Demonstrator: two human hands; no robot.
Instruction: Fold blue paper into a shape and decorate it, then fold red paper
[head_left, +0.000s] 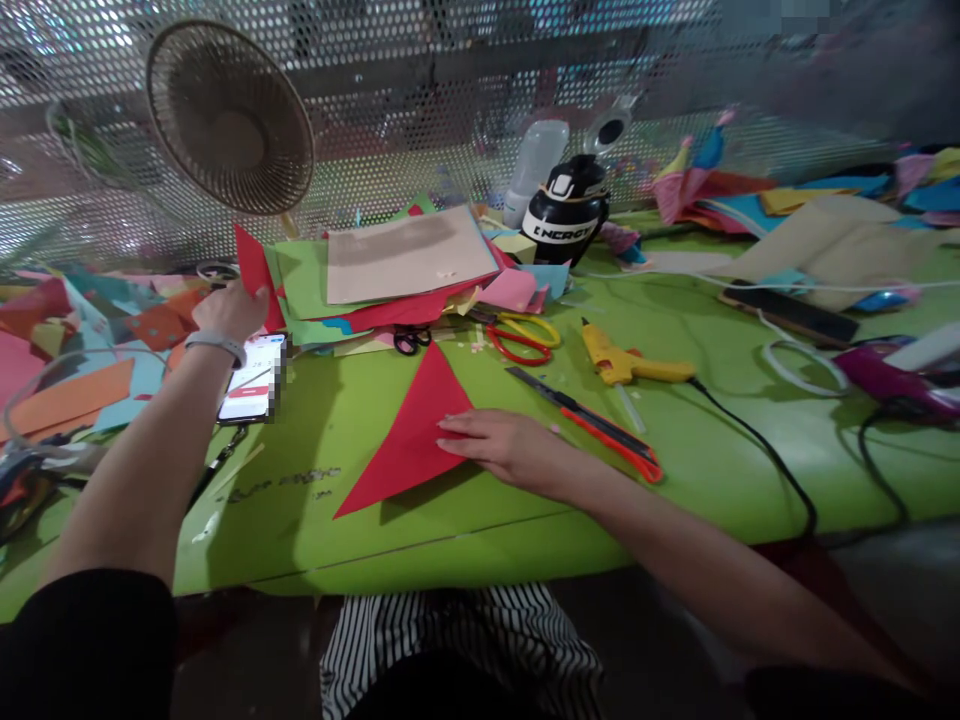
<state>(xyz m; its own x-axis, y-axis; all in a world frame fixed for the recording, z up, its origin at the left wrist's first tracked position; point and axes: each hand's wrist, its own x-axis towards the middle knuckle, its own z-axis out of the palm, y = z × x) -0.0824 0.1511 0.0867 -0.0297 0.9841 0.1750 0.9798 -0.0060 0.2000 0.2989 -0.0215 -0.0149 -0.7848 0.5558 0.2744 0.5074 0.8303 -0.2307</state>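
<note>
My left hand (pixel 234 312) reaches to the back left, a grey band on its wrist. Its fingers close on the edge of a red paper piece (pixel 255 272) standing tilted beside the paper stack. My right hand (pixel 499 447) is at the right edge of a red paper triangle (pixel 411 430), fingers on top; the thumb is hidden. The triangle's lower edge casts a shadow on the green tabletop (pixel 300 545). A lit phone (pixel 253 380) lies just below my left hand. Right of the triangle lies an orange utility knife (pixel 600 430) with its blade out.
Behind are a stack of coloured paper (pixel 409 255), scissors (pixel 525 335), and a black bottle (pixel 566 215). A yellow glue gun (pixel 630 358) trails a black cord to the right. Paper scraps (pixel 75 395) crowd the left; a fan (pixel 229 120) stands behind.
</note>
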